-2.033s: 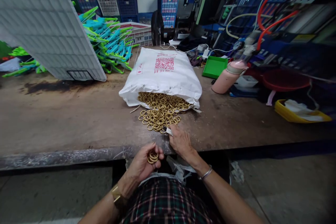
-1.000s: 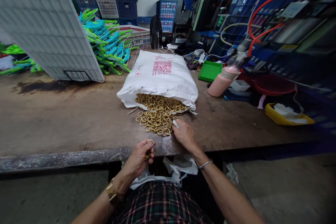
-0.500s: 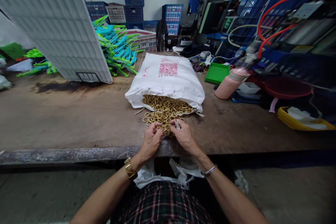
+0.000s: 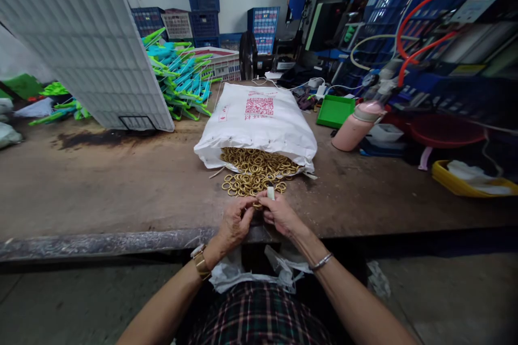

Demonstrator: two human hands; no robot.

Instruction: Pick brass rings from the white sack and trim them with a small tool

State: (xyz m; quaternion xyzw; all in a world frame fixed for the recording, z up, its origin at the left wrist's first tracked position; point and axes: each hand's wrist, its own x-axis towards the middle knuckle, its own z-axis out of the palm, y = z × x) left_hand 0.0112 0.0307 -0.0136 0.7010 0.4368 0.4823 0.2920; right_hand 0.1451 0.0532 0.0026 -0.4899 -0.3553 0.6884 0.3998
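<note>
A white woven sack (image 4: 291, 129) lies on its side, and gold-coloured rings (image 4: 259, 161) spill from its mouth onto the table. Just in front of this heap, my left hand (image 4: 234, 221) pinches a single gold ring (image 4: 257, 205) at its fingertips. My right hand (image 4: 282, 214) meets it there, the fingers curled near the same ring. A small pale tool with a dark tip (image 4: 271, 192) is gripped in my right hand and points up and away; its exact kind is unclear. The fingers partly cover the ring.
A grey ribbed panel (image 4: 93, 38) stands at left, with green and blue plastic pieces (image 4: 182, 75) behind it. Right of the sack are a green tray (image 4: 335, 111), a pink bottle (image 4: 354, 128) and a yellow basket (image 4: 457, 180). The wooden table's (image 4: 121, 188) front edge runs close below my hands.
Both hands have drawn slightly back from the heap toward me, with a ring now between the fingertips. The pale tool has turned more upright in my right hand.
</note>
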